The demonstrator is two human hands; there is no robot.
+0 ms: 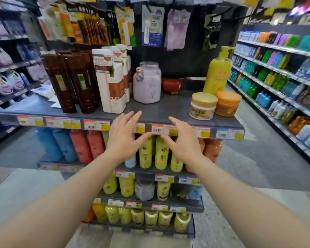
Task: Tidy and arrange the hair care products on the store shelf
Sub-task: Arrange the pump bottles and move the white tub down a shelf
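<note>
Grey floor [240, 169]; side shelves [276, 72]; hanging packets [152, 25] above.

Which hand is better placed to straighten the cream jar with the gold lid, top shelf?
Right hand. It is open and hovers nearer the cream jar, which stands to its right; the left hand would have to cross over.

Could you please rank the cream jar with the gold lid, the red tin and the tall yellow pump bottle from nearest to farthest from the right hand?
From the right hand:
1. Cream jar with the gold lid, front right of the top shelf.
2. Red tin, further back, mid-shelf.
3. Tall yellow pump bottle, back right.
</note>
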